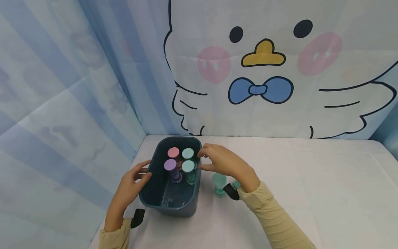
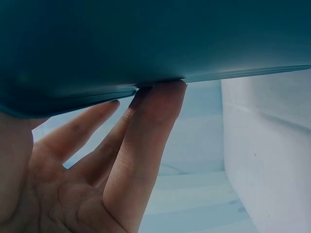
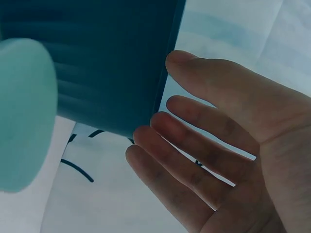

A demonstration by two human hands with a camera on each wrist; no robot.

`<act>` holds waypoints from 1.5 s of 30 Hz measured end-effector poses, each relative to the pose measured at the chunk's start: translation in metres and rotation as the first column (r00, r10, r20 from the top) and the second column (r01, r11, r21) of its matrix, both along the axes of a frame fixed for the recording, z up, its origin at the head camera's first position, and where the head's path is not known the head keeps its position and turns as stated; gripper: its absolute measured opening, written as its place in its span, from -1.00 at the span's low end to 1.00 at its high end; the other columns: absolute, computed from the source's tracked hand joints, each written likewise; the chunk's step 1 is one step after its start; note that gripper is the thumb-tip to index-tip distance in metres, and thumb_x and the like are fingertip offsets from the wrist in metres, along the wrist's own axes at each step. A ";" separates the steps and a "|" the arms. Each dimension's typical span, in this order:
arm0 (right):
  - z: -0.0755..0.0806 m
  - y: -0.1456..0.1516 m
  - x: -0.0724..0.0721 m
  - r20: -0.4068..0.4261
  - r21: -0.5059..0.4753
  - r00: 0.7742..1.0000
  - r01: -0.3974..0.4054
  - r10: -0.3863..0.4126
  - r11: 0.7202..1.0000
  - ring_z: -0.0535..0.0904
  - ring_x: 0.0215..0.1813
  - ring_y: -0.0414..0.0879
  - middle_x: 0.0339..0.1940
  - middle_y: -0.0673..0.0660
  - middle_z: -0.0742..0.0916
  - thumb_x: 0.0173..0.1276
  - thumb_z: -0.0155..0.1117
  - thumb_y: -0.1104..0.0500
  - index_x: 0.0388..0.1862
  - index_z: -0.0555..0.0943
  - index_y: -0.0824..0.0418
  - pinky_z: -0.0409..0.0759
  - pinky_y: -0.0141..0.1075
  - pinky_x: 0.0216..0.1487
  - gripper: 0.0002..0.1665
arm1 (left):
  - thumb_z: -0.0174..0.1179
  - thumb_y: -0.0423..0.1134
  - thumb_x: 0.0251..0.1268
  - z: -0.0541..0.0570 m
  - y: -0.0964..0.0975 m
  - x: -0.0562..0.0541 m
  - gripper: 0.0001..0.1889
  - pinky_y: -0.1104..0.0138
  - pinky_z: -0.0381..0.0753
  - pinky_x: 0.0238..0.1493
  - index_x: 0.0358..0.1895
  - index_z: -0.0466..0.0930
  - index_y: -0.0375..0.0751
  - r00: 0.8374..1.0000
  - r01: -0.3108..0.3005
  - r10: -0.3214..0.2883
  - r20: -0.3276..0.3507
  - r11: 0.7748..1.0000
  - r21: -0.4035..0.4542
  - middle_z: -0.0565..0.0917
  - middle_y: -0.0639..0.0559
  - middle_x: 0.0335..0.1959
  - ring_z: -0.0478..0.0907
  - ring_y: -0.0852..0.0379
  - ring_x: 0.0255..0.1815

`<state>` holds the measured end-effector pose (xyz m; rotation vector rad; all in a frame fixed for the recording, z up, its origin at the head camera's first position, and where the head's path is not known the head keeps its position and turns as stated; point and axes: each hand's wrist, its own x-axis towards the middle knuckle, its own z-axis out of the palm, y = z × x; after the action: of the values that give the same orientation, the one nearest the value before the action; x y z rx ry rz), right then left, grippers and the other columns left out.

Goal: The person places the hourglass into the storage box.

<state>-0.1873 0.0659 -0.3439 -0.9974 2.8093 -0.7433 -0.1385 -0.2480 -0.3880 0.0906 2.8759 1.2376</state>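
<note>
Soft cloth [image 1: 261,119] with a big duck face hangs behind our table [image 1: 311,193], and a dark blue bin [image 1: 185,210] sits on the pale table cover. Our left hand [image 1: 130,183] has its fingers loosely spread, with fingertips touching just under the bin's left rim. Our right hand [image 1: 224,160] is at the bin's right rim, thumb and fingers held apart in a wide gap; we cannot tell how hard it touches.

We count four spools inside the bin, toward its far end: one pink spool [image 1: 173,152], one purple spool [image 1: 170,165] and two green spools [image 1: 188,167]. Two outer green spools [image 1: 219,180] are right of the bin, one partly hidden by our wrist.

We see flat round tops and skinny middles. Our bin looks like smooth, shiny plastic, long with round corners.
</note>
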 end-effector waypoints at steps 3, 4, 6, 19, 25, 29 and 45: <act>-0.005 0.007 0.002 0.020 -0.010 1.000 0.023 -0.022 1.000 0.63 0.01 -0.04 -0.05 0.10 0.70 0.23 0.49 0.16 0.04 0.69 0.25 0.64 -0.20 0.09 -0.59 | 0.12 -0.07 0.50 0.000 0.001 0.000 -0.45 -0.11 0.54 0.19 0.46 0.32 -0.12 1.000 -0.001 0.001 0.003 1.000 -0.002 0.57 -0.29 0.20 0.57 -0.23 0.15; -0.006 0.009 0.003 0.020 -0.010 0.999 0.025 -0.025 1.000 0.63 0.01 -0.04 -0.04 0.11 0.70 0.22 0.50 0.16 0.04 0.69 0.25 0.64 -0.20 0.08 -0.59 | 0.12 -0.07 0.50 0.001 0.001 0.000 -0.45 -0.11 0.54 0.20 0.46 0.32 -0.12 1.000 -0.001 0.001 0.004 1.000 -0.003 0.57 -0.30 0.21 0.57 -0.23 0.16; -0.010 0.013 0.005 0.026 -0.012 0.999 0.032 -0.031 0.999 0.63 0.00 -0.03 -0.04 0.11 0.70 0.22 0.50 0.16 0.04 0.68 0.26 0.64 -0.19 0.07 -0.58 | 0.12 -0.06 0.50 0.001 0.001 0.000 -0.45 -0.12 0.54 0.20 0.46 0.32 -0.12 1.000 -0.002 0.002 0.007 1.000 -0.005 0.57 -0.30 0.21 0.57 -0.24 0.16; -0.025 0.028 0.013 0.027 -0.005 0.999 0.027 -0.027 1.000 0.65 -0.06 -0.05 -0.04 0.10 0.70 0.23 0.49 0.13 0.02 0.68 0.28 0.65 -0.21 0.01 -0.59 | 0.12 -0.11 0.50 0.000 0.001 0.000 -0.47 -0.12 0.53 0.20 0.45 0.33 -0.15 1.000 0.002 -0.002 -0.008 1.000 -0.006 0.57 -0.31 0.21 0.57 -0.23 0.16; -0.031 0.031 0.015 0.051 -0.010 0.998 0.035 -0.034 0.999 0.64 -0.03 -0.04 -0.03 0.10 0.70 0.23 0.49 0.11 0.02 0.68 0.28 0.64 -0.18 0.04 -0.58 | 0.12 -0.11 0.50 0.000 0.001 0.000 -0.47 -0.11 0.54 0.19 0.45 0.33 -0.16 1.000 0.009 -0.009 -0.019 1.000 -0.005 0.57 -0.31 0.20 0.57 -0.23 0.15; -0.034 0.032 0.016 0.062 0.002 0.997 0.044 -0.044 0.999 0.63 -0.03 -0.06 -0.04 0.08 0.71 0.22 0.50 0.09 0.02 0.68 0.26 0.64 -0.18 0.04 -0.57 | 0.12 -0.11 0.50 0.001 0.001 0.001 -0.47 -0.11 0.54 0.19 0.45 0.33 -0.16 1.000 0.008 -0.008 -0.014 1.000 -0.005 0.57 -0.31 0.20 0.57 -0.23 0.15; -0.037 0.036 0.022 0.088 -0.023 0.996 0.031 -0.029 0.999 0.64 -0.04 -0.02 -0.09 0.10 0.72 0.23 0.49 0.06 -0.01 0.69 0.27 0.65 -0.18 0.01 -0.58 | 0.11 -0.06 0.50 0.001 0.001 0.002 -0.45 -0.12 0.53 0.20 0.46 0.31 -0.14 1.000 0.006 -0.006 -0.005 1.000 -0.011 0.56 -0.31 0.21 0.57 -0.23 0.16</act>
<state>-0.1649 0.1019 -0.3811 -0.9047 2.7525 -0.8055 -0.1368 -0.2470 -0.3872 0.1024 2.8847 1.2217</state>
